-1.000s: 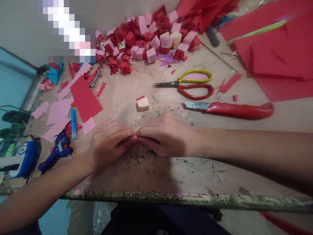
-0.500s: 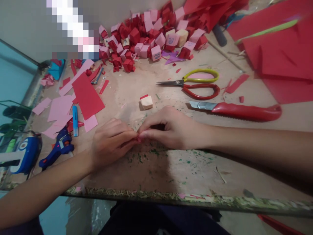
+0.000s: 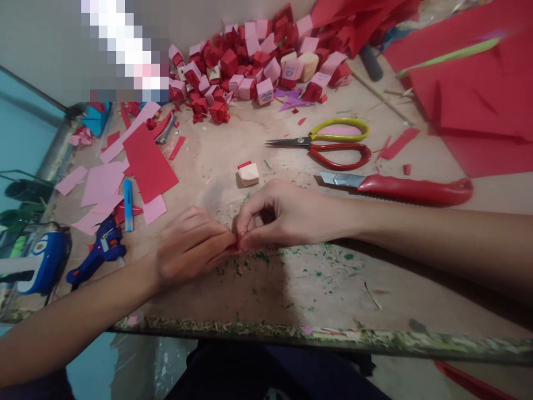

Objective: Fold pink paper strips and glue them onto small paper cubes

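Note:
My left hand and my right hand meet low over the table, fingertips touching. Pinched between both is a small red piece, probably paper; the fingers cover most of it, so its shape is hidden. Just beyond my right hand sits a small cream paper cube with a red part behind it. Scissors with one yellow and one red handle lie farther off, blades pointing left. A red-handled utility knife rests between them and my right forearm.
Red and pink paper cubes are heaped at the back. Paper pieces, a blue marker and a blue glue gun lie left. Large red sheets cover the back right. Green scraps dot the table.
My right hand's fingers have curled a little more around the small red piece. Both hands stay together at nearly the same spot. The view has shifted slightly.

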`<state>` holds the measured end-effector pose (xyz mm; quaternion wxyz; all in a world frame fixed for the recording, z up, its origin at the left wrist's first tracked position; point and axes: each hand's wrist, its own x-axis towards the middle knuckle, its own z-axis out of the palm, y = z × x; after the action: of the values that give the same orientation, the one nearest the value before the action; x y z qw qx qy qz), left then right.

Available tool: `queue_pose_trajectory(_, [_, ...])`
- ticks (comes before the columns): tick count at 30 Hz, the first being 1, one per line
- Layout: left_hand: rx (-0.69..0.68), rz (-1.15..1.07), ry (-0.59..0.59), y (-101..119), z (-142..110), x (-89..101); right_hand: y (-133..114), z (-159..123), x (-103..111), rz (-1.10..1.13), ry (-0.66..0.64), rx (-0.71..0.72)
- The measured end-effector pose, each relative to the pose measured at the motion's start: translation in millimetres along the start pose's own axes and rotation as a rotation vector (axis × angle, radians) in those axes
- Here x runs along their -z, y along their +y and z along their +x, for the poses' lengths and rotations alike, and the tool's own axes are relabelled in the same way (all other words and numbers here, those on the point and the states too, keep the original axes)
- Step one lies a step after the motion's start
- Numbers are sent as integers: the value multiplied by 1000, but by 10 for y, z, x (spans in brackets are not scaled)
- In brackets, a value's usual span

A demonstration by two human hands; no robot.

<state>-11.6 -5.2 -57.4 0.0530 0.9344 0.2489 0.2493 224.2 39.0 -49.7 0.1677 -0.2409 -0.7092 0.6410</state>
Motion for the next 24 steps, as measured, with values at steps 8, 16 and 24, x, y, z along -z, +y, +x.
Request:
queue_pose_trajectory(8, [-175,74,-34,27,83,171,-25,15,5,62,-30,-62])
queue_pose_trajectory(16, [3,-10,29,-12,48,47,-7,14,16,134,-39,-58])
queue_pose_trajectory(24, [73,-60,52,-2,67,136,-32,4,-35,105,67,-1])
